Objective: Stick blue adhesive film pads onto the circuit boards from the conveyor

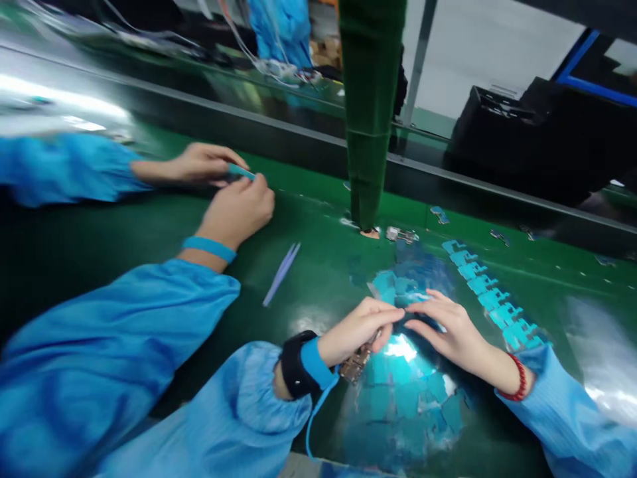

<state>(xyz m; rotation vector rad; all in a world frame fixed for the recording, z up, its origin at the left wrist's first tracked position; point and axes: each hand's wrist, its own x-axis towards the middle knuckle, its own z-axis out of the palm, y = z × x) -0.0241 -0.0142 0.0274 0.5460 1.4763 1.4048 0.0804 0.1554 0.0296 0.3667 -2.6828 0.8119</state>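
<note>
The left hand point(361, 326) is holding a brown, metallic, irregular part point(354, 366) below the frame's centre, its fingers narrow around it. The right hand point(450, 325) is meeting those fingertips; whether its fingers are gripping anything, I cannot tell. Beneath, thin teal sheet pieces point(398, 395) are covering the green table point(323, 265). Light-blue notched pieces point(490, 293) are lining the right, slim lavender tweezers point(281, 274) are lying left of centre, and a co-worker's hand point(239, 209) is working upper left.

An electronics workshop was suggested by a green bench point(318, 279) set with small parts point(482, 285), blue sleeves point(213, 415) and a corded wrist strap point(293, 365).
</note>
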